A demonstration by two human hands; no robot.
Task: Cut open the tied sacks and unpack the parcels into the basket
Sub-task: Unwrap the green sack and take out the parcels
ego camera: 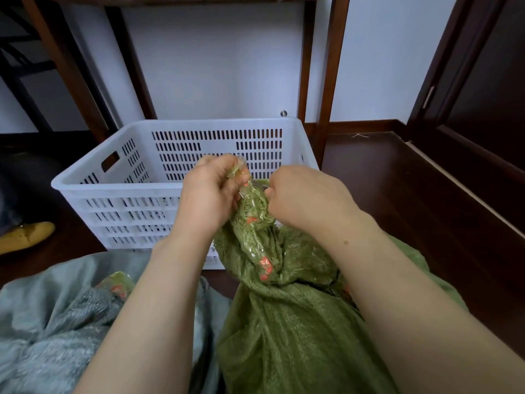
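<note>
Head view: our left hand (210, 194) is clamped around the bunched neck of the green sack (284, 314), fingers curled tight over the twisted top, which is wound in clear tape (255, 211) with orange marks. Our right hand (304, 197) is fisted just beside it, on the right of the neck. A sliver of a metal tool (260, 184) pokes from its fingers toward the neck, just under the left hand's grip. We see only that tip, so we cannot tell what sort of tool it is or whether it touches the tape. The two hands sit close together, nearly touching. The green sack rises from the bottom of the frame between our forearms, its body bulging below the neck. To its left lies a grey sack (56, 314), with its own taped neck beside our left forearm. Just behind the hands stands the white slotted basket (93, 186) on the dark wooden floor (397, 200). Left of the basket lies a yellow object (25, 236), too blurred for us to name. Behind the basket the legs of a wooden frame (333, 66) stand against a pale wall (221, 66), and a dark door (477, 81) fills the right side.
</note>
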